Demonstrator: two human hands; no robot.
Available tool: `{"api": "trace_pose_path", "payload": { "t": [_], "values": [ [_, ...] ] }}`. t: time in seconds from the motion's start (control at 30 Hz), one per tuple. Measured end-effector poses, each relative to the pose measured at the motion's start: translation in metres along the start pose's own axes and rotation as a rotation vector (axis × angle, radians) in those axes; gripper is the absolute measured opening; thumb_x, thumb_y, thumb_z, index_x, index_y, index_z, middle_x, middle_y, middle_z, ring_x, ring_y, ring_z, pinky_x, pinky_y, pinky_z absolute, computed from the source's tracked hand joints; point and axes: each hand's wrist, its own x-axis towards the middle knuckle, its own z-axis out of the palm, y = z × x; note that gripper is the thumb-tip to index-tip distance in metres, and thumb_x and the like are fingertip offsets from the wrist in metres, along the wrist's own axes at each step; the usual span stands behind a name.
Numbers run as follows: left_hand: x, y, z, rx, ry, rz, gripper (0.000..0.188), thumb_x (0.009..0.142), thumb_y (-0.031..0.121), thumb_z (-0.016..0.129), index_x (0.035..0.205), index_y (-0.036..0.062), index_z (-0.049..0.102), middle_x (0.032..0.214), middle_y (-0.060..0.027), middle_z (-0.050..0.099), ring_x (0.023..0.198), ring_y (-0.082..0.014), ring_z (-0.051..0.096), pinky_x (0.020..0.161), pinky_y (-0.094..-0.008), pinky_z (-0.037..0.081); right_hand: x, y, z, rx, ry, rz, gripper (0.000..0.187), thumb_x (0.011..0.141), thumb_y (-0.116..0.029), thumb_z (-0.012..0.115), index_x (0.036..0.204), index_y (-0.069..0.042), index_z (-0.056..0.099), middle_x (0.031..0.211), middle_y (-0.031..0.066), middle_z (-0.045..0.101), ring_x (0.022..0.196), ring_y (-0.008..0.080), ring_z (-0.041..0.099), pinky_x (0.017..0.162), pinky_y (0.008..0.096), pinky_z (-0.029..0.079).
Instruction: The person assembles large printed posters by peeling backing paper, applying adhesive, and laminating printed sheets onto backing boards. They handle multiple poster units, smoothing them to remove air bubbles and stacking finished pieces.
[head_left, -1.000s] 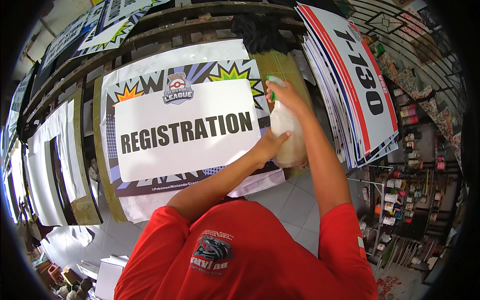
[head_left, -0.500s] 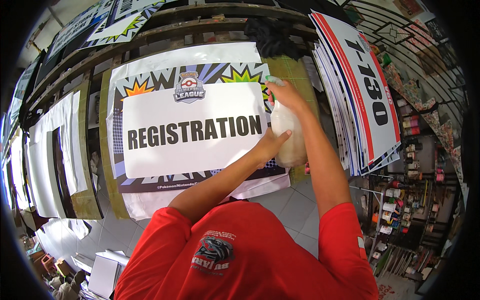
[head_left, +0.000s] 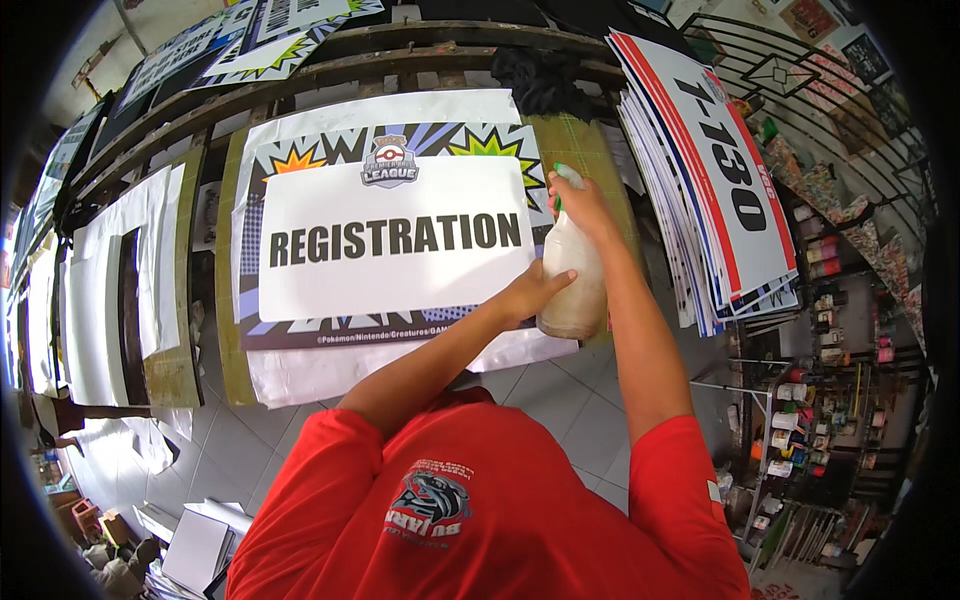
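Note:
A whitish, semi-clear spray bottle [head_left: 574, 268] with a green and white spray head is held between both hands. My right hand [head_left: 584, 205] is wrapped round its neck and trigger. Lower down, my left hand [head_left: 528, 294] grips the bottle's side, its thumb lying across the body. Just left of the bottle lies a printed sign [head_left: 380, 290], a white panel with bold black lettering and a comic-style patterned border. White backing paper [head_left: 330, 370] sticks out from under it, on a green cutting mat [head_left: 232, 250].
A tall stack of printed boards [head_left: 730, 190] stands at the right. Black cloth [head_left: 540, 80] is bunched beyond the bottle. White sheets [head_left: 95, 290] lie on another green board at the left. Dark slats [head_left: 440, 35] run behind, and shelves of small containers [head_left: 800, 420] stand lower right.
The view has shifted slightly, with the sign higher in the picture. Both hands keep hold of the spray bottle, which sits a little closer to me relative to the sign.

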Motion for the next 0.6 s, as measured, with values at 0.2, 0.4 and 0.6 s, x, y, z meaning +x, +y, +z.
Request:
{"api": "trace_pose_path", "payload": {
  "t": [0.2, 0.4, 0.6],
  "values": [
    [-0.06, -0.057, 0.046, 0.082, 0.083, 0.036, 0.071, 0.091, 0.042, 0.054, 0.14, 0.0004, 0.025, 0.13, -0.0169, 0.046, 0.118, -0.0248, 0.046, 0.091, -0.037, 0.042, -0.088, 0.021, 0.015, -0.095, -0.005, -0.045, 0.043, 0.082, -0.04, 0.057, 0.07, 0.0, 0.064, 0.062, 0.0125, 0.063, 0.063, 0.0221, 0.064, 0.062, 0.036, 0.048],
    [-0.124, -0.147, 0.102, 0.104, 0.044, 0.116, 0.067, 0.093, 0.032, 0.054, 0.141, -0.0008, 0.021, 0.132, -0.0154, 0.045, 0.117, -0.0234, 0.045, 0.093, -0.0357, 0.041, -0.218, 0.063, 0.019, -0.231, 0.055, -0.147, 0.044, 0.085, -0.042, 0.056, 0.084, 0.001, 0.064, 0.07, 0.0134, 0.065, 0.068, 0.0253, 0.062, 0.066, 0.0361, 0.047],
    [-0.168, -0.205, 0.14, 0.124, 0.017, 0.093, 0.067, 0.092, 0.031, 0.056, 0.138, -0.004, 0.023, 0.13, -0.0175, 0.046, 0.12, -0.0236, 0.045, 0.101, -0.0356, 0.036, -0.309, 0.087, 0.018, -0.119, 0.023, -0.137, 0.044, 0.086, -0.041, 0.053, 0.087, 0.001, 0.064, 0.079, 0.0251, 0.064, 0.081, 0.0424, 0.061, 0.073, 0.0459, 0.046]
  ]
}}
